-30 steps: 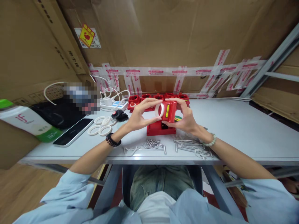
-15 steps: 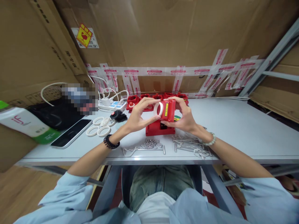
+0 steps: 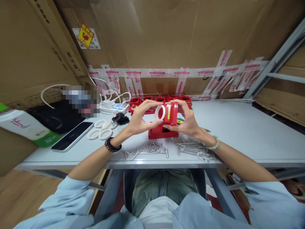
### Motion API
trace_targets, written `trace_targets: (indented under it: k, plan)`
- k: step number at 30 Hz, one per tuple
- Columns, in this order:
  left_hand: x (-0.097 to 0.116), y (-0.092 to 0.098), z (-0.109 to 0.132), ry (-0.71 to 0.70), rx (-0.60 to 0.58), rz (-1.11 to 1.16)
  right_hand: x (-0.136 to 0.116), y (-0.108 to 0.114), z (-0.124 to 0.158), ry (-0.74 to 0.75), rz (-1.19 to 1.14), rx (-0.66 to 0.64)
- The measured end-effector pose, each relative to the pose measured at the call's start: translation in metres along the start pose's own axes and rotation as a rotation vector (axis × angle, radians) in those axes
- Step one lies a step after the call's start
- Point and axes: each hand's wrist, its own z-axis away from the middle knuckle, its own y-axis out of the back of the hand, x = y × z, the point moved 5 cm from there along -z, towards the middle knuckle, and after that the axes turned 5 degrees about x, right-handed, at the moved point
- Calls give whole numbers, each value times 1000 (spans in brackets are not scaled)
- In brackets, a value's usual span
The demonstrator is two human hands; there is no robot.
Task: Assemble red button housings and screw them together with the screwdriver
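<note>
My left hand (image 3: 144,117) pinches a white ring (image 3: 156,114) between thumb and fingers, at the left face of a red housing (image 3: 173,114). Whether the ring touches the housing is hard to make out. My right hand (image 3: 187,119) grips that housing, which is tilted on its side and carries a yellow label. Below it a second red part (image 3: 157,133) rests on the table. Small bolts (image 3: 154,148) and metal rods (image 3: 195,149) with white strings lie in front of both hands.
More red housings (image 3: 160,100) line the back. At left are several white rings (image 3: 94,133), a black item with a red button (image 3: 121,118), a phone (image 3: 72,136), a power strip (image 3: 116,107) and a green-and-white carton (image 3: 28,128). Cardboard (image 3: 152,38) stands behind the table.
The white ring and my left fingers have shifted very slightly left, away from the red housing. The housing has turned a little in my right hand.
</note>
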Motion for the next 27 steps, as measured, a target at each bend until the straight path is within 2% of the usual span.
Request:
trace_targets:
  k: [6, 17, 21, 27]
  plan:
    - [-6, 1, 2, 109, 74, 126, -1, 0, 1, 21, -22, 24]
    - [0, -2, 2, 88, 86, 74, -3, 1, 5, 144, 92, 41]
    - [-1, -3, 3, 119, 89, 80, -4, 1, 6, 158, 182, 38]
    - [-1, -4, 5, 202, 116, 130, -9, 0, 8, 260, 279, 62]
